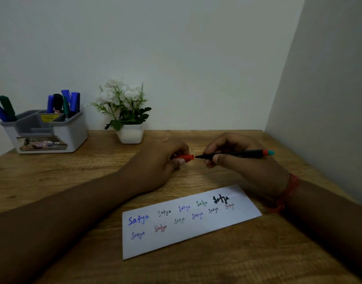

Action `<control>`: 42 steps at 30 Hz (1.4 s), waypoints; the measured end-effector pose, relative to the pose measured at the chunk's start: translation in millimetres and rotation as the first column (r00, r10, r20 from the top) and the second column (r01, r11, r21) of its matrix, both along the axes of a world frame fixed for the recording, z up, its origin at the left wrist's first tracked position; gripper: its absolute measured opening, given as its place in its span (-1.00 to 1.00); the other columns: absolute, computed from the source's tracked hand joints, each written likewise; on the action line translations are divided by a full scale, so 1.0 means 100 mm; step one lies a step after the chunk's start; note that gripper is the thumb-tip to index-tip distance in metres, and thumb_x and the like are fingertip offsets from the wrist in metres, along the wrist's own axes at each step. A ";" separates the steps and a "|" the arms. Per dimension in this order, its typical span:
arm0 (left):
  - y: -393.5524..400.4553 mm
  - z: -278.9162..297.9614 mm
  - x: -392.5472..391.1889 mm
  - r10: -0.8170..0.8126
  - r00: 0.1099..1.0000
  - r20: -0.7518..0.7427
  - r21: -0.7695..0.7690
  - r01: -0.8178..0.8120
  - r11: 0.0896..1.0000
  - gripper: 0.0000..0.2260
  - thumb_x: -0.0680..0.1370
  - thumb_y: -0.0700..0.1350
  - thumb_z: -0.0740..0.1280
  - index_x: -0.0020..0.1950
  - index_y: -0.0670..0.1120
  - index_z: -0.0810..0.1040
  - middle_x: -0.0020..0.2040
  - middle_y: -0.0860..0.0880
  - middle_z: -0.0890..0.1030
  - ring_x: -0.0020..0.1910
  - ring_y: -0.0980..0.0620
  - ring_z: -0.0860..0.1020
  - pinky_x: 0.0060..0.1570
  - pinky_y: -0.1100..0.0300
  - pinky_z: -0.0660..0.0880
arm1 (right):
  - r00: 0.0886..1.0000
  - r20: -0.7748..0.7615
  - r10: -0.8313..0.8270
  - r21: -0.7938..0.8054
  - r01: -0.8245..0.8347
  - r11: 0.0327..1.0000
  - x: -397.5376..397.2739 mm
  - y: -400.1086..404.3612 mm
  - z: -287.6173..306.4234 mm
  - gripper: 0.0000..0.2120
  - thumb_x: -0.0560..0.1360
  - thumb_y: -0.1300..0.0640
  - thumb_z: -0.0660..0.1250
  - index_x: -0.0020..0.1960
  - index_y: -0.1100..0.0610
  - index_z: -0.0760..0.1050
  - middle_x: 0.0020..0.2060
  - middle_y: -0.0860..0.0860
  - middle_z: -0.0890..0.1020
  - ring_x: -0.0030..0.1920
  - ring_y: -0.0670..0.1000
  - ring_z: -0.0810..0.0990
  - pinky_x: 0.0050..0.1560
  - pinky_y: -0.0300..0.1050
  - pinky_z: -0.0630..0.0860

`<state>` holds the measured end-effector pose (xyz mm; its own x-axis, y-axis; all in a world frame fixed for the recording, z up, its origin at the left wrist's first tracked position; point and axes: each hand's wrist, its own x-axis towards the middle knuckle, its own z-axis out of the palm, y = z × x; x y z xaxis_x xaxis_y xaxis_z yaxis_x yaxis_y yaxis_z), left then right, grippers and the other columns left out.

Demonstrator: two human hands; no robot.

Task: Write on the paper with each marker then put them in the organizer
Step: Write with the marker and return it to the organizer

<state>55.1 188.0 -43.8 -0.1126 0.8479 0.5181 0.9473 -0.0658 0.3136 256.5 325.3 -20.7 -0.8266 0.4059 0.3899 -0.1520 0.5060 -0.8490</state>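
Both forearms run off the near edge of the frame, so only the hands and wrists show fully. The left hand [165, 158] pinches an orange-red cap [186, 157] between thumb and fingers; most of the cap is hidden inside the grip, and only its open end pokes out to the right. The right hand [233, 158] grasps a black marker [237, 154] near its tip, fingers curled over the barrel and covering the middle of it. The tip points left at the cap's mouth, just beside it; whether the two touch cannot be told. The marker's far right end carries an orange band and a teal end piece. A red thread band [288, 191] circles the right wrist.

On the wooden table [73, 181], near of the hands, lies one white paper [196, 230] bearing eleven handwritten words in blue, black, green, red and purple ink; the smaller ones are faint and hard to read.

At the far left stands one grey-and-white organizer [53, 138]. Two markers [3, 109], one blue and one green, lean out of its left compartment, the blue one cut by the frame edge. A bunch in the back compartment [65, 103] overlaps too much for a sure count, roughly five or six. The label on its front is blurred. One white pot of white flowers [130, 111] stands to its right.
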 end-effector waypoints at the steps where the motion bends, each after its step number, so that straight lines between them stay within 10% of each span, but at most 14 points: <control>1: 0.00 0.00 0.01 -0.003 1.000 -0.005 0.001 0.003 1.000 -0.86 0.58 -0.09 0.33 0.12 0.07 0.52 -0.02 0.11 0.58 -0.02 0.16 0.52 -0.05 0.02 0.52 | 1.000 0.000 0.003 0.002 -0.003 1.000 0.00 0.00 0.00 -0.85 0.54 0.41 0.33 0.01 0.23 0.61 -0.06 0.14 0.72 0.00 0.09 0.73 0.10 -0.04 0.65; 22: 0.01 0.04 0.10 -0.099 0.995 -0.024 0.130 0.102 0.986 -0.90 0.53 -0.06 0.36 0.03 0.05 0.57 -0.11 0.27 0.55 -0.01 0.28 0.48 0.07 0.34 0.28 | 0.999 -0.044 0.028 0.007 -0.028 1.000 -0.05 -0.01 -0.05 -0.87 0.47 0.33 0.48 -0.02 0.21 0.57 -0.11 0.15 0.72 -0.09 0.12 0.74 0.04 0.08 0.67; 31: 0.02 0.03 0.16 -0.080 0.997 0.006 0.223 0.077 0.972 -0.89 0.49 -0.08 0.40 -0.01 0.06 0.57 -0.13 0.23 0.59 -0.11 0.27 0.54 0.47 0.01 0.16 | 0.992 -0.114 -0.056 -0.039 0.052 0.998 -0.15 -0.09 -0.08 -0.87 0.41 0.26 0.55 -0.17 0.22 0.60 -0.31 0.01 0.65 -0.37 -0.02 0.56 -0.36 -0.14 0.52; 42: 0.00 0.13 0.20 -0.010 0.982 -0.187 0.232 0.054 0.971 -0.76 0.59 0.08 0.26 0.23 0.07 0.51 0.06 0.20 0.60 0.12 0.23 0.52 0.50 -0.10 0.08 | 0.975 -0.108 -0.195 -0.357 0.145 0.923 -0.24 -0.11 0.05 -0.83 0.59 0.12 0.36 -0.06 0.24 0.58 -0.24 0.11 0.66 -0.25 0.05 0.65 -0.18 -0.13 0.66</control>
<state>75.5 188.3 -30.9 0.0285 0.7012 0.7124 0.9832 -0.1480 0.1064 232.7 314.0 -15.5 -0.6808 0.6656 0.3058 -0.2182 0.2144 -0.9521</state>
